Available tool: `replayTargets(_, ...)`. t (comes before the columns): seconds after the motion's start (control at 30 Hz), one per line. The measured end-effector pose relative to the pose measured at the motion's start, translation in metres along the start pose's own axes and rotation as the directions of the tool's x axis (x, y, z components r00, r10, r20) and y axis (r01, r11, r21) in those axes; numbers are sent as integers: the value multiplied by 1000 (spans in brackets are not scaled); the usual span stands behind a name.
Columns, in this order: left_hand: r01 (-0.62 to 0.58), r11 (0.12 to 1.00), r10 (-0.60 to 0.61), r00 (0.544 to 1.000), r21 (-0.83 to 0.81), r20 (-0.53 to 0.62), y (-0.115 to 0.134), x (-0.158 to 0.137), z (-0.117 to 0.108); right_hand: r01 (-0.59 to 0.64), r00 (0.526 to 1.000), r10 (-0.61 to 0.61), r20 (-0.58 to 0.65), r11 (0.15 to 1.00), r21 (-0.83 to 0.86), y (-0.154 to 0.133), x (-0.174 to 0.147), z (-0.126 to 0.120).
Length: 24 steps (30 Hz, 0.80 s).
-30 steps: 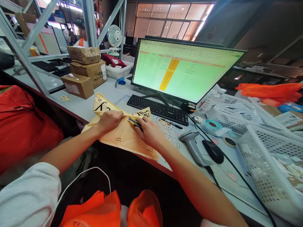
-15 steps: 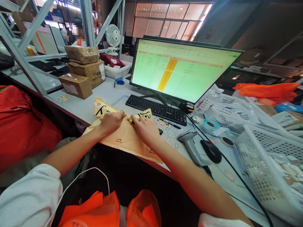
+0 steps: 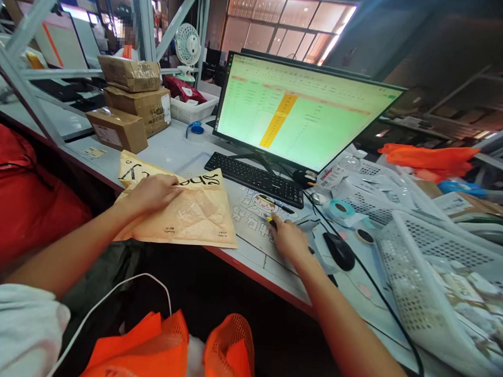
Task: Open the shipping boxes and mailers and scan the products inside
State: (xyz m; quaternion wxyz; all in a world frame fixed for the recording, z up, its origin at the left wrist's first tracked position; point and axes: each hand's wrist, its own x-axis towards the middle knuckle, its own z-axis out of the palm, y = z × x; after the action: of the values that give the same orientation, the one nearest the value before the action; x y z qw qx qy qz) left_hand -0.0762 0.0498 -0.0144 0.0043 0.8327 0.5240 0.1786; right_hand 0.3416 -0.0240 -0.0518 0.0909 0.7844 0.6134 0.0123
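Observation:
A yellow padded mailer (image 3: 193, 216) with black lettering lies flat at the desk's front edge. My left hand (image 3: 152, 191) rests palm down on its upper left part. My right hand (image 3: 290, 240) is off the mailer, out to the right on the printed desk mat (image 3: 250, 216). Its fingertips pinch a small black and yellow tool (image 3: 270, 220) that touches the mat. A grey barcode scanner (image 3: 307, 222) lies just behind this hand, mostly hidden by it.
A keyboard (image 3: 255, 179) and a lit monitor (image 3: 299, 113) stand behind the mat. A black mouse (image 3: 339, 251), a tape roll (image 3: 339, 208) and white baskets (image 3: 439, 261) fill the right side. Cardboard boxes (image 3: 131, 102) are stacked at the back left. Red bags (image 3: 24, 197) sit on the left.
My right hand left the mailer and moved right onto the desk mat with the tool. The mailer now lies flatter and further left, with my left hand still pressing it.

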Motion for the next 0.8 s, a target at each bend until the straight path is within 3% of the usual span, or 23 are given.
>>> replayTargets(0.1, 19, 996, -9, 995, -91, 104, 7, 21, -1, 17, 996, -14, -92, 1000, 26, -23, -6, 9)
replayTargets(0.17, 25, 996, -10, 988, -91, 153, 12, 35, 4, 121, 968, -96, -233, 988, 95, -48, -12, 1)
replayTargets(0.23, -2, 996, 18, 984, -94, 175, 17, 46, 11, 332, 897, -243, -370, 922, 200, -82, -19, -13)
replayTargets(0.3, -54, 988, 73, 989, -144, 130, 21, 50, 16, 558, 789, -401, -465, 785, 270, -123, -24, -25)
replayTargets(0.37, -106, 971, 117, 992, -213, 40, 25, 49, 19, 680, 699, -482, -529, 675, 284, -163, -25, -31)
replayTargets(0.4, -115, 964, 117, 993, -238, -6, 26, 46, 20, 697, 683, -481, -550, 655, 291, -180, -23, -33)
replayTargets(0.53, 18, 976, -50, 988, -216, -147, 24, 31, 22, 670, 708, -467, -530, 682, 293, -219, -10, -27)
replayTargets(0.7, 236, 948, -277, 942, -212, -190, 23, 22, 28, 737, 648, -562, -514, 633, 237, -223, 0, -26)
replayTargets(0.8, 251, 950, -287, 935, -186, -208, 30, 26, 33, 722, 676, -550, -490, 625, 296, -222, 7, -34)
